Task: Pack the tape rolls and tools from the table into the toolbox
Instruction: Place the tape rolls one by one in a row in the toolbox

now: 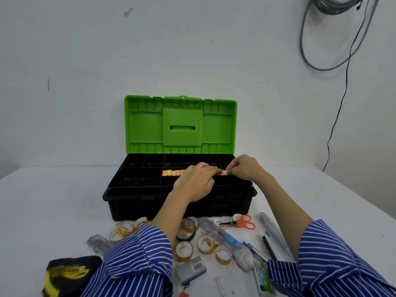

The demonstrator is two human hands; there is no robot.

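Observation:
A black toolbox with its green lid up stands mid-table. A row of orange tape rolls lies in a middle tray compartment. My left hand rests over that row with fingers curled on the rolls. My right hand pinches the right end of the row. In front of the box lie several loose tape rolls, orange-handled scissors, a clear utility knife with a blue slider and a grey box.
A black and yellow tape measure sits at the front left. A clear plastic case lies by my left sleeve. Pens and a clear ruler case lie at the right, a small white box near the front. Cables hang on the wall.

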